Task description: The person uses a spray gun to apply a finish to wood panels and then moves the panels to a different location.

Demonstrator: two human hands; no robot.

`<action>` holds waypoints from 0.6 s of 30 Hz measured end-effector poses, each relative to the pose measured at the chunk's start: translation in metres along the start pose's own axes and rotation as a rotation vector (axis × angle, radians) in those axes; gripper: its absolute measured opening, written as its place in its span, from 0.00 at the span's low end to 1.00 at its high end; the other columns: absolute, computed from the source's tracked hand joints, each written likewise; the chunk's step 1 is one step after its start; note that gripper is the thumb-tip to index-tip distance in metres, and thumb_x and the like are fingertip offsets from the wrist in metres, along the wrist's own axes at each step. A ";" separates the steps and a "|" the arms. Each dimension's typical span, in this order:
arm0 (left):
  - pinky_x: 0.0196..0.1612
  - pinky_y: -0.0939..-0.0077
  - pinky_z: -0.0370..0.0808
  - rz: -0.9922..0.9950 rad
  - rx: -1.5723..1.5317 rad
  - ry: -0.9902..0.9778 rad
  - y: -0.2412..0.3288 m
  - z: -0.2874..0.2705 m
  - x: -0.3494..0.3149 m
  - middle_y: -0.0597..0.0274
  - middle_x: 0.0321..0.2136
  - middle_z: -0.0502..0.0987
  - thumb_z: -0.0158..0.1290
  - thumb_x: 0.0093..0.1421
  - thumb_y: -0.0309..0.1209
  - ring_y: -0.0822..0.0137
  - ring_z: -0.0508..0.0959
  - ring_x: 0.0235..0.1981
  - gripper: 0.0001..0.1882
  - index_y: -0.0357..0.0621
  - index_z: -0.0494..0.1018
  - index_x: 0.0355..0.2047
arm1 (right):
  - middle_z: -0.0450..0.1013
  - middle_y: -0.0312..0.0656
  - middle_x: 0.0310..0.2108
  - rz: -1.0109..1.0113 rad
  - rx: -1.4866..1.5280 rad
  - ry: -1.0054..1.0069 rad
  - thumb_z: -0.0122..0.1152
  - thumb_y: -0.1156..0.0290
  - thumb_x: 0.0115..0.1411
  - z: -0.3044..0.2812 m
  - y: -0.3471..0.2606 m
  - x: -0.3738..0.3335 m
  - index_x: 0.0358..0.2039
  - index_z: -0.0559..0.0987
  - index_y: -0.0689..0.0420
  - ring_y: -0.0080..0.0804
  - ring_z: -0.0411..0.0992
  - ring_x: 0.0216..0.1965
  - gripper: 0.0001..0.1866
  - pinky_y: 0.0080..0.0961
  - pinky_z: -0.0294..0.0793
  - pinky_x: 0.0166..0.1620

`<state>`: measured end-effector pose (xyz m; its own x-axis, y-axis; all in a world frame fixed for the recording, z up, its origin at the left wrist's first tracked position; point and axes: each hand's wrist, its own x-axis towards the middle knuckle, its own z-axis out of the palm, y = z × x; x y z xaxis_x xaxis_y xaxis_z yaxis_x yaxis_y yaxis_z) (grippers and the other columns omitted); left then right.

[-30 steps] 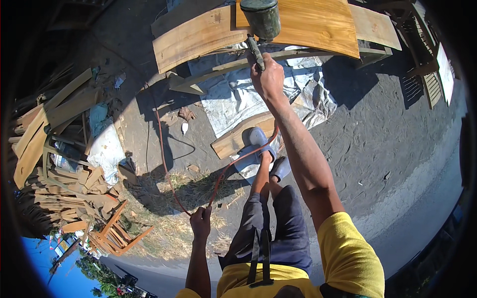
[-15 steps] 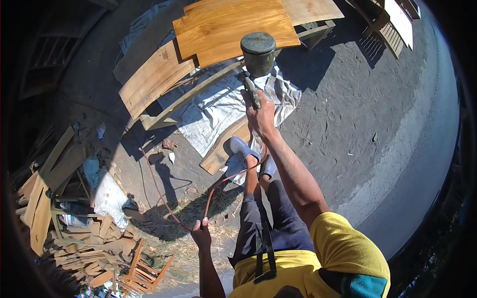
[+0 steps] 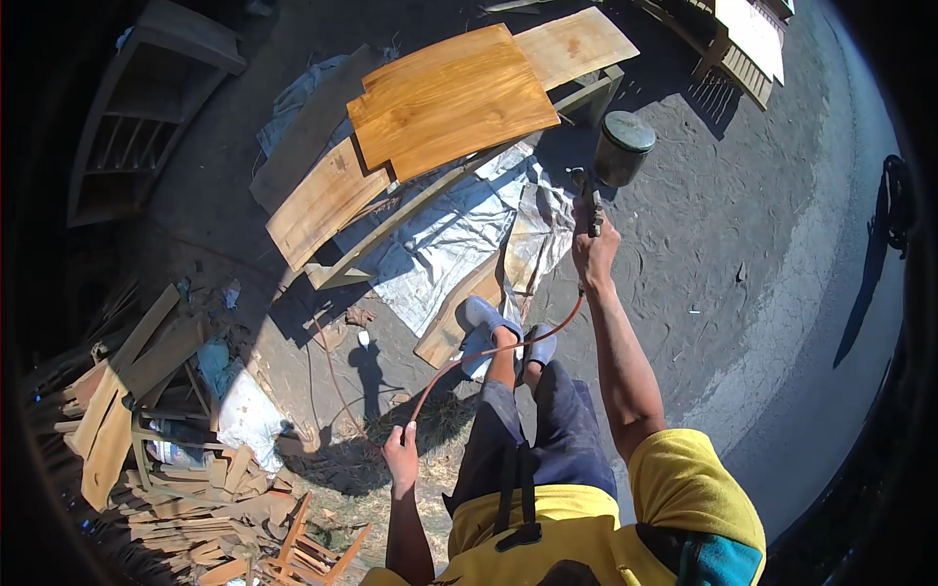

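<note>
My right hand (image 3: 596, 252) is wrapped round the handle of a spray gun (image 3: 593, 210). A dark metal paint cup (image 3: 621, 151) with a greenish lid sits at the gun's front, out to the right of the boards. From the gun a reddish-brown air hose (image 3: 489, 337) sags across my legs to my left hand (image 3: 400, 454), which is closed on it low on the left. Ahead, a glossy orange-brown wooden panel (image 3: 454, 98) lies over paler boards on a wooden frame (image 3: 391, 225); the gun is apart from it.
A whitish sheet (image 3: 430, 259) and a plank (image 3: 459, 313) lie on the ground before my feet. Scrap wood (image 3: 186, 527) is heaped at lower left, beside the hose. A wooden cabinet (image 3: 147, 107) stands far left, slatted furniture (image 3: 743, 73) far right. A paved strip (image 3: 782, 391) runs along the right.
My right hand has swung the spray gun rightward, away from the panel's near edge. My left hand still holds the hose. The view has shifted, bringing more of the cabinet in.
</note>
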<state>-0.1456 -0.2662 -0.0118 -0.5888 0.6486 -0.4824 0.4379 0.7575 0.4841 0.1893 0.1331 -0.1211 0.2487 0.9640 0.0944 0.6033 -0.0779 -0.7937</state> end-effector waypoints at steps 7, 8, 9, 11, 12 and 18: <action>0.29 0.57 0.65 0.052 0.037 0.173 -0.038 -0.075 -0.039 0.46 0.17 0.69 0.58 0.64 0.43 0.50 0.67 0.19 0.22 0.35 0.71 0.24 | 0.71 0.48 0.21 -0.113 0.082 -0.056 0.59 0.81 0.50 -0.071 -0.068 -0.101 0.48 0.77 0.65 0.33 0.68 0.19 0.21 0.29 0.68 0.27; 0.29 0.57 0.65 0.073 0.009 0.196 -0.053 -0.080 -0.041 0.46 0.17 0.69 0.58 0.64 0.43 0.50 0.67 0.19 0.22 0.35 0.71 0.24 | 0.74 0.50 0.23 -0.235 0.094 0.013 0.59 0.83 0.51 -0.080 -0.068 -0.116 0.46 0.78 0.66 0.43 0.72 0.21 0.19 0.31 0.71 0.29; 0.32 0.56 0.67 0.081 0.057 0.232 -0.077 -0.090 -0.048 0.46 0.19 0.71 0.58 0.64 0.44 0.47 0.70 0.22 0.22 0.36 0.72 0.25 | 0.75 0.51 0.23 -0.183 0.128 -0.052 0.59 0.82 0.53 -0.085 -0.096 -0.135 0.44 0.78 0.66 0.46 0.74 0.22 0.16 0.33 0.72 0.29; 0.40 0.54 0.70 0.011 0.045 0.127 -0.090 -0.102 -0.038 0.46 0.24 0.77 0.56 0.63 0.49 0.41 0.76 0.31 0.23 0.37 0.76 0.27 | 0.75 0.53 0.24 -0.171 0.136 -0.039 0.61 0.80 0.56 -0.110 -0.129 -0.160 0.40 0.79 0.64 0.50 0.74 0.21 0.10 0.35 0.71 0.27; 0.40 0.54 0.70 0.013 0.041 0.147 -0.098 -0.111 -0.034 0.46 0.25 0.78 0.57 0.63 0.48 0.41 0.76 0.31 0.23 0.38 0.75 0.26 | 0.75 0.53 0.24 -0.182 0.137 -0.014 0.61 0.80 0.56 -0.114 -0.147 -0.171 0.40 0.79 0.64 0.50 0.74 0.21 0.10 0.35 0.71 0.27; 0.34 0.53 0.70 0.107 0.040 0.182 -0.141 -0.181 0.041 0.45 0.23 0.77 0.58 0.63 0.43 0.43 0.77 0.27 0.21 0.37 0.74 0.25 | 0.79 0.46 0.25 -0.086 0.003 -0.168 0.58 0.70 0.65 -0.099 -0.236 -0.233 0.38 0.81 0.60 0.33 0.79 0.26 0.07 0.30 0.74 0.31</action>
<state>-0.3545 -0.3603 0.0320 -0.6485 0.7045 -0.2883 0.5290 0.6894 0.4949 0.0637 -0.0987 0.1039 0.0655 0.9960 0.0606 0.6148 0.0076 -0.7887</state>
